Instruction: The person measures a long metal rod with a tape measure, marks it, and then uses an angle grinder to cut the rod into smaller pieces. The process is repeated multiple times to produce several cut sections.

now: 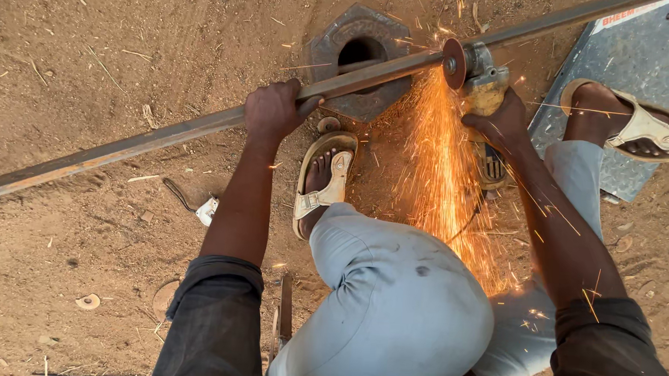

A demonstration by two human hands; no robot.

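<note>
Sparks (444, 178) everywhere, pouring down toward 6 o'clock over my light blue trousers (397, 303). My left hand (274, 110) has its fingers wrapped tight around the long steel bar (164, 134), which runs from 8 o'clock up to 1 o'clock across the sandy ground (92, 49). My right hand (503, 124) is clamped on the angle grinder (480, 81), its disc (453, 63) touching the bar. The bar rests on a metal block with a hole (359, 54). Sandalled left foot (321, 181) sits just below it, right foot (631, 122) on a grey tread plate (641, 51) at 2 o'clock.
</note>
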